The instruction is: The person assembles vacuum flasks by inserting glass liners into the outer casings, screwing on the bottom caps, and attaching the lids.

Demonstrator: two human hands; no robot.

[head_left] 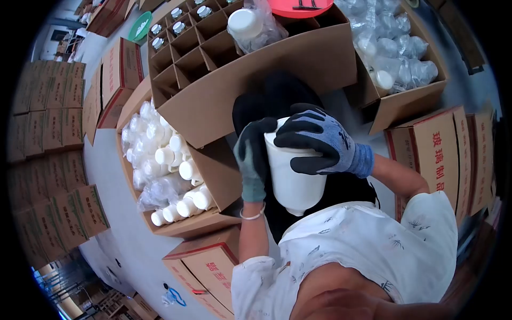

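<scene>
A white, opaque container (297, 184) stands between my hands above my lap. A rim runs near its top, and its lower end tapers to a short neck. My left hand (253, 152), in a dark grey-green glove, grips its left side with the fingers at the upper rim. My right hand (314, 140), in a blue and black glove, wraps over the top and right side. The fingers cover part of the rim. Just ahead is a divided cardboard box (256, 77) holding a white-capped, plastic-wrapped container (246, 24) and several silver-topped bottles (178, 26).
To the left, an open box (224, 173) holds several white-capped bottles (186, 169) and wrapped pieces. Another open box (410, 98) at upper right holds plastic-wrapped items (397, 48). A red tray (296, 7) rests on the divided box. Closed cartons (432, 154) stand at right; stacks (48, 106) line the left.
</scene>
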